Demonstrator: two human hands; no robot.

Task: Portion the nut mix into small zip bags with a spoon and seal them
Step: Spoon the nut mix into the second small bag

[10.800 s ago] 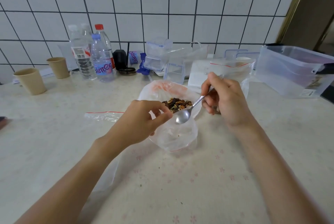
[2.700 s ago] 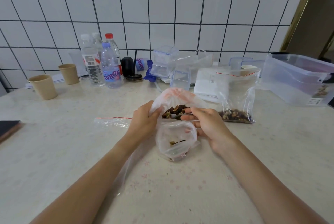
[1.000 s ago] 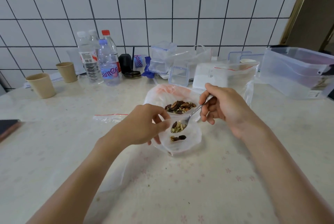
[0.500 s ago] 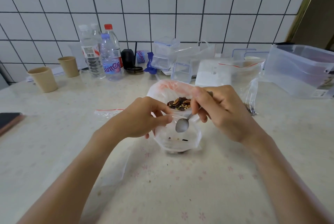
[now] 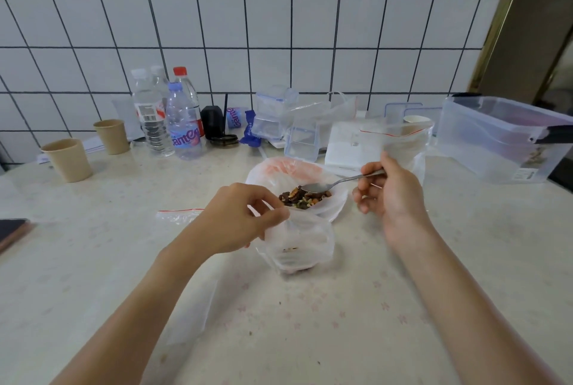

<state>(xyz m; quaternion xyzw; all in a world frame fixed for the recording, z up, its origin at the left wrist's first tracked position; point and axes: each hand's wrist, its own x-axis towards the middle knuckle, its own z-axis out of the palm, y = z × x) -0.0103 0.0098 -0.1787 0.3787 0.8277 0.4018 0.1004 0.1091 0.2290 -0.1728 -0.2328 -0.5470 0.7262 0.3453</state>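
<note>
Right hand (image 5: 391,195) pinches spoon (image 5: 338,182), bowl on nut mix (image 5: 302,196); small zip bag (image 5: 299,246) sits just nearer, mouth pinched open by left hand (image 5: 240,220).

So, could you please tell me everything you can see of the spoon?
The spoon is a slim metal one, silvery and shiny, with an oval bowl and a thin handle. The right hand grips the far end of its handle between curled fingers and thumb. It lies nearly level, handle to the right, its bowl resting on the nut mix in the large open bag. The bowl looks empty. It sits just behind the small zip bag that the left hand pinches open.
</note>
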